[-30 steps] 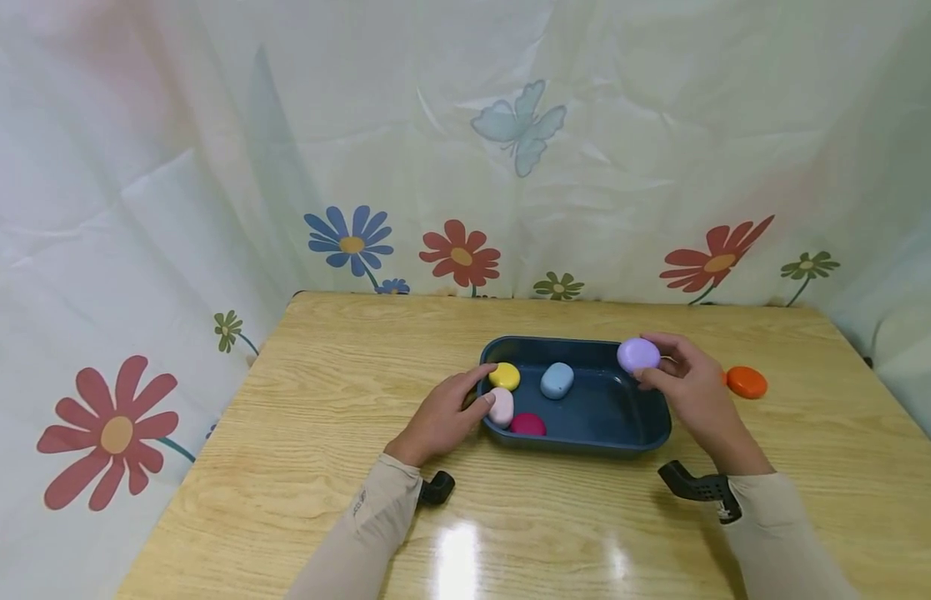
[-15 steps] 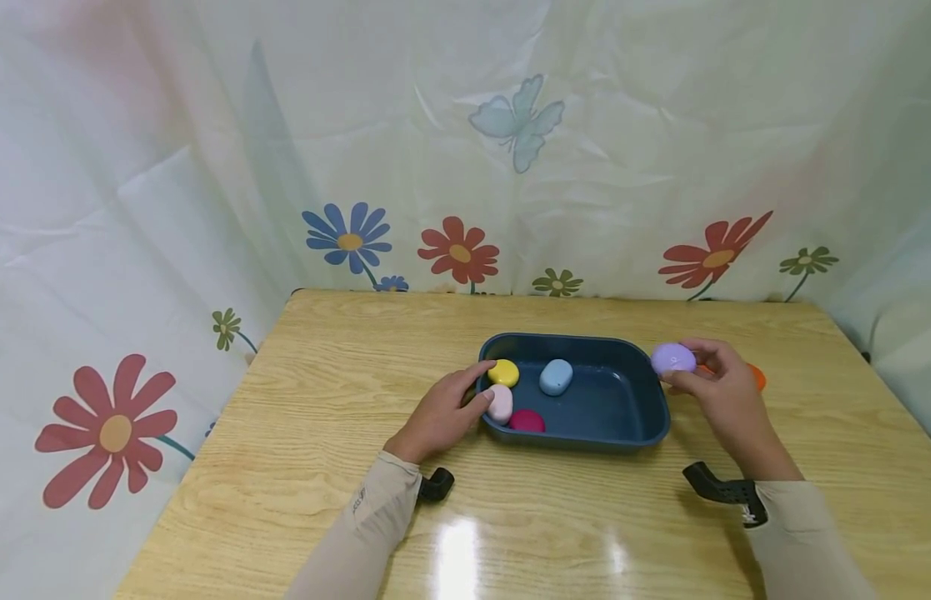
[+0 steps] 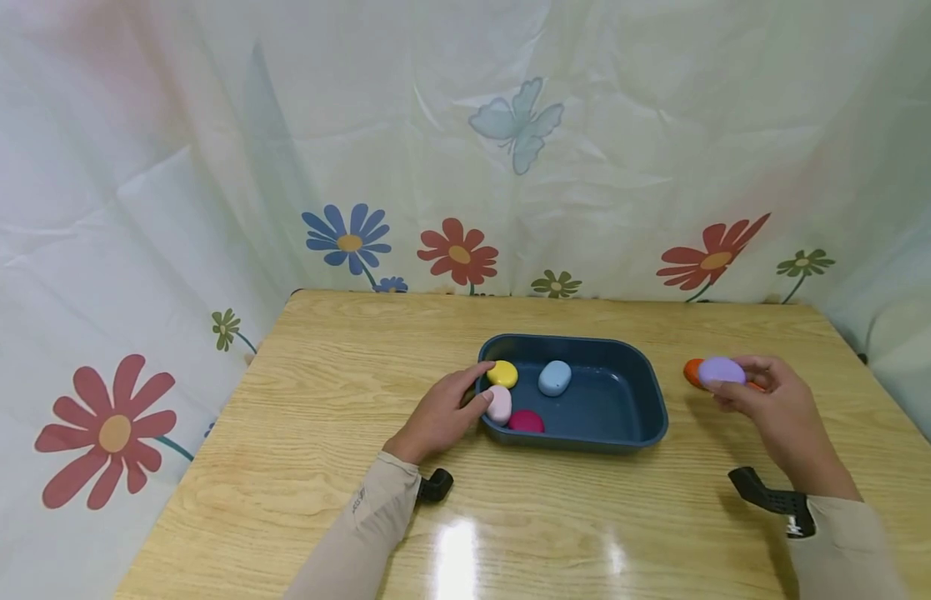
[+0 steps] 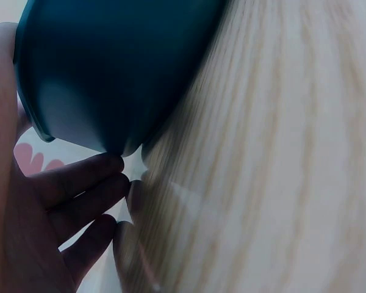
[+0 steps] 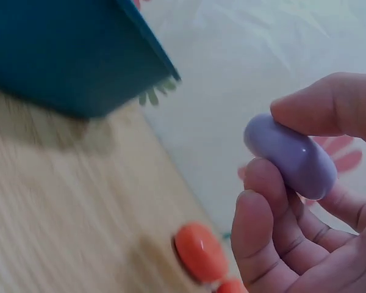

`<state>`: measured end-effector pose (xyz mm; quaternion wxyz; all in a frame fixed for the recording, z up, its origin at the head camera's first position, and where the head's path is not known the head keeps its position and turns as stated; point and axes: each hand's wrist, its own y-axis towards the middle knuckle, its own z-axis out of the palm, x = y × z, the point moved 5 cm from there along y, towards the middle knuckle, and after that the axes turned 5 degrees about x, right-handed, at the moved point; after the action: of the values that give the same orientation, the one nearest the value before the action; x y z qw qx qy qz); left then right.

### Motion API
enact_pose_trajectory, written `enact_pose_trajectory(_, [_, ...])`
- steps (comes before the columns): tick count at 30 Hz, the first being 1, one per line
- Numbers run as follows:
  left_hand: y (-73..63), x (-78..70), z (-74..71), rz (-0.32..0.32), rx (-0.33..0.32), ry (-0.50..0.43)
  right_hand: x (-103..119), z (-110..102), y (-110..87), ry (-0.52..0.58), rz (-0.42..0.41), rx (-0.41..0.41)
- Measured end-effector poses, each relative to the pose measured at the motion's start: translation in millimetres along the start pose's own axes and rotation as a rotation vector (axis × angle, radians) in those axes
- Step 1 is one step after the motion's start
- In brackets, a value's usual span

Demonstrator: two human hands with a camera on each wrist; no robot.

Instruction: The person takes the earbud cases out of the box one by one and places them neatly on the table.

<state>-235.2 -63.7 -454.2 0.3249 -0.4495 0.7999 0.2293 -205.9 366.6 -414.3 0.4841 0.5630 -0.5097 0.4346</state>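
Note:
My right hand [image 3: 783,412] pinches a smooth, lilac pebble-shaped piece [image 3: 722,372] between thumb and fingers, right of the tray. In the right wrist view the lilac piece [image 5: 293,155] is raised above the table. Partly behind it in the head view lies an orange oval piece [image 3: 693,372] on the table. My left hand [image 3: 441,412] grips the left end of a dark blue tray [image 3: 596,408], thumb and forefinger over its rim. Inside, yellow [image 3: 503,374] and pale pink [image 3: 499,404] pieces sit near those fingertips. A crimson piece [image 3: 527,422] and a light blue one [image 3: 555,378] lie beside them.
A second orange piece [image 5: 230,286] shows at the lower edge of the right wrist view, close to the first. The wooden table [image 3: 345,358] ends at a flower-printed curtain [image 3: 585,150] behind. Both wrists carry black mounts.
My right hand has carried the lilac piece rightward, from over the tray's right end to in front of the orange pieces. My left hand has stayed at the tray's left end.

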Motion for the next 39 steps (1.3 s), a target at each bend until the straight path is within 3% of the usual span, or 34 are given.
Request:
enact_pose_trajectory(3, [-1.3, 0.2, 0.1, -0.010, 0.000, -0.003, -6, -12, -4.3, -0.068, 0.033, -0.006])
enact_pose_trajectory(17, [-0.1, 1.5, 0.5, -0.014, 0.000, -0.003, -22, -44, -11.6, -0.102, 0.143, 0.038])
enact_pose_trajectory(24, [0.0, 0.6, 0.8, -0.016, 0.003, -0.003, -30, -53, -12.1, -0.429, 0.245, 0.032])
enact_pose_trajectory(39, [-0.1, 0.6, 0.3, -0.006, -0.005, 0.000, -40, -56, -10.6, -0.561, 0.369, 0.098])
